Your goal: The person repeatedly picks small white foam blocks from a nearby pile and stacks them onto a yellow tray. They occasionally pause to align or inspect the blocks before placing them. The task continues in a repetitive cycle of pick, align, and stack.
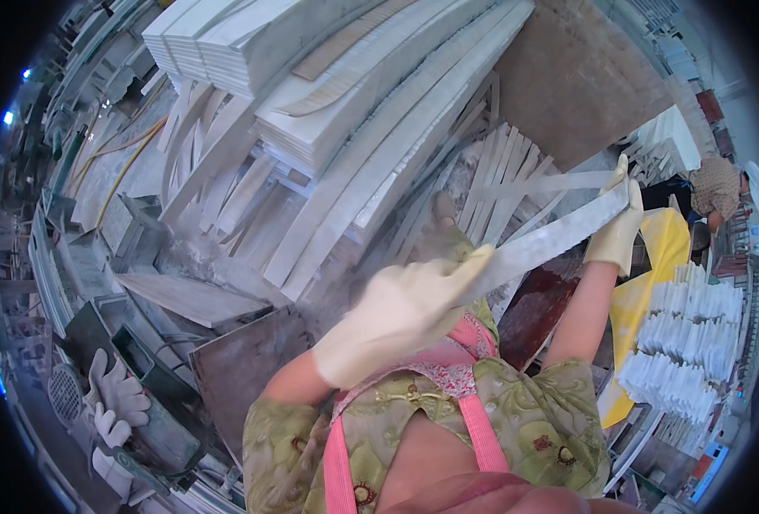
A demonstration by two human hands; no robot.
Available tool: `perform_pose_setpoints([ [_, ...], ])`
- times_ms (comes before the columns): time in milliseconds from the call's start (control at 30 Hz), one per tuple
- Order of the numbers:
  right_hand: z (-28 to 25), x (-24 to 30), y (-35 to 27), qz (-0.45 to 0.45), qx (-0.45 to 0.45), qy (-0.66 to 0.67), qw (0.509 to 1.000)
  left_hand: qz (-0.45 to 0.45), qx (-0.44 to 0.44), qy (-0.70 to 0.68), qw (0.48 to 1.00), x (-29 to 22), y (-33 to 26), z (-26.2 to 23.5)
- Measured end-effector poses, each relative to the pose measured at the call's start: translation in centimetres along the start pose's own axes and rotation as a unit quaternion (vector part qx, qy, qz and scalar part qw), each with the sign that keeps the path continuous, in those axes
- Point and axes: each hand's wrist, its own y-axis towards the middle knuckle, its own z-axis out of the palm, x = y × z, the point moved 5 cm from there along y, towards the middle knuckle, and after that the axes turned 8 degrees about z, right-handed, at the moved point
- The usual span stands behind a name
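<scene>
While both gloved hands are up in front of the chest, they hold one long pale stone strip (551, 240) between them, its long axis running from lower left to upper right across the head view. The left hand (401, 313) is clenched around the near, lower end, close in to the body and a little blurred, so exactly how its fingers lie on the strip cannot be told. The right hand (617, 227) grasps the far, upper end with the arm stretched out and raised, fingers wrapped over the strip's edge. The left hand is therefore the nearer one, and the strip slopes up and away from it toward the right hand.

The strip hangs in the air, touching nothing but the two gloves (its surface looks faintly mottled and glossy). Below and beyond it lies a loose heap of curved white stone mouldings (371, 163), most of them leaning the same diagonal way as the held piece, with a stack of flat white slabs (217, 43) above. A reddish-brown slab (538, 308) lies under the right forearm, and neat rows of small white pieces (684, 351) stand at the right beside a yellow sheet (654, 274). A spare pair of pale gloves (114, 398) rests on a dark green machine at lower left. Another person (718, 188) works at the far right
</scene>
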Motion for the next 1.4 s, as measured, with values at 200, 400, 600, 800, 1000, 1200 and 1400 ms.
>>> perform_pose_setpoints([
  [200,-0.3,0.0,12.5,0.028,0.003,0.020,0.999,-0.067,-0.063,0.043,0.995,2.1,-6.2,-5.4],
  [400,7.5,0.2,21.6,-0.035,0.062,-0.167,0.983,-0.200,-0.074,0.117,0.970,5.3,-8.0,-6.1],
  [600,18.0,-7.2,27.2,0.029,0.138,-0.275,0.951,-0.279,-0.079,0.208,0.934,7.8,-6.9,-7.9],
  [800,21.5,-14.3,32.9,0.094,0.131,-0.310,0.937,-0.341,-0.111,0.227,0.905,8.6,-4.9,-8.9],
  [1000,22.1,-17.6,37.6,0.135,0.138,-0.312,0.930,-0.378,-0.161,0.241,0.879,10.3,-3.8,-9.6],
  [1200,22.3,-21.2,41.8,0.172,0.114,-0.323,0.924,-0.434,-0.182,0.223,0.853,11.8,-4.3,-9.2],
  [1400,23.3,-23.7,46.0,0.004,0.124,-0.675,0.727,-0.472,-0.168,0.202,0.842,12.6,-4.6,-8.7],
])
